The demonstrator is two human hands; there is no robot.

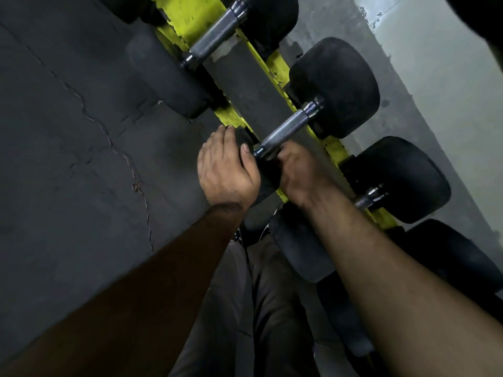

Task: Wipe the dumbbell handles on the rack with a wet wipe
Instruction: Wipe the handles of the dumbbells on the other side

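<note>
Entry: middle dumbbell [313, 115] on the yellow rack [277, 63], taken as landmark.

- Handle [285, 129]: knurled steel, bare along most of its length; rests across the rack rails between two black rubber heads.
- Left hand [226, 164]: laid over the near head of this dumbbell, fingers curved round it, thumb close by the handle collar; it grips the head, apparently steadying it.
- Right hand [296, 167]: at the near end of the handle, fingers curled beneath and hidden. Whether it holds the wet wipe cannot be told; no wipe shows.
- Neighbouring dumbbell [215, 39]: beyond the landmark, up the rack. Another [394, 183] lies on the nearer side.

Step in hand, by judgement: wiping this handle, at its near end. Next move calls for a stroke along the knurling toward the far collar, perhaps turning the bar, then passing to an adjacent handle.
</note>
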